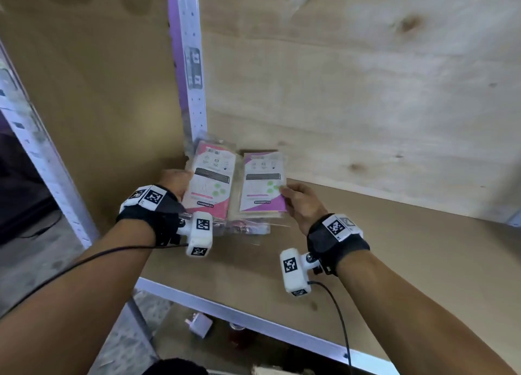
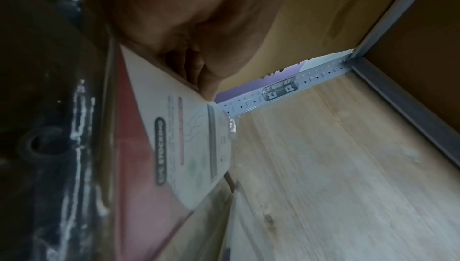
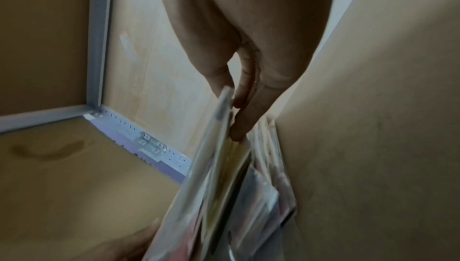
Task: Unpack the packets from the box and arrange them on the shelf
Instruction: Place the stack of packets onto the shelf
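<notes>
Two flat plastic-wrapped packets lie side by side in the back left corner of the brown shelf board. The pink-and-white packet is on the left; my left hand grips its left edge. The purple-and-white packet is on the right, on top of a stack of further packets. My right hand pinches its right edge, thumb on top, fingers underneath. No box is in view.
A perforated white upright stands in the corner behind the packets. Plywood back wall and brown side panel close the bay. The shelf's metal front rail runs below my wrists; small objects lie on the level beneath.
</notes>
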